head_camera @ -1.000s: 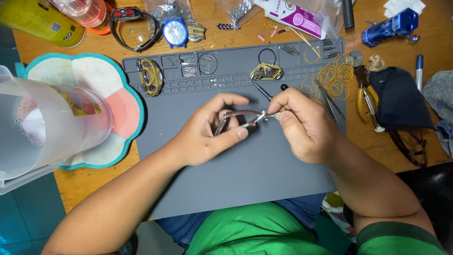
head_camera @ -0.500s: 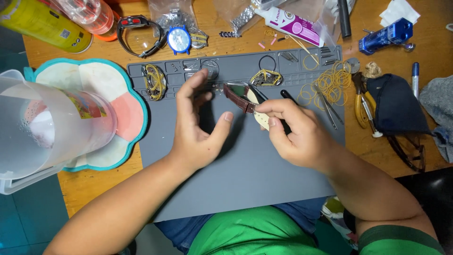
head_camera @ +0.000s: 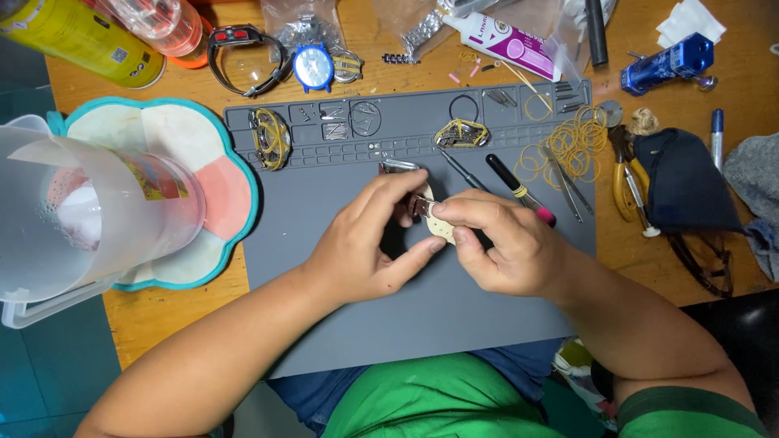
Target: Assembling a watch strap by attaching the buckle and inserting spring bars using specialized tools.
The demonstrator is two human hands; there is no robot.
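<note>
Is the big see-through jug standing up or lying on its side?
Lying on its side. The jug rests sideways across the flower-shaped mat, its open mouth pointing left.

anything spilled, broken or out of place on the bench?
Nothing spilled or visibly broken. Yellow rubber bands lie loose, straddling the grey mat edge by the yellow-handled pliers. Both hands, left hand and right hand, pinch a small watch strap piece.

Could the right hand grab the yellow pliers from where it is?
Probably yes. The yellow pliers lie uncovered on the table just beyond the mat's right edge, but the right hand is busy pinching a small watch piece.
</note>
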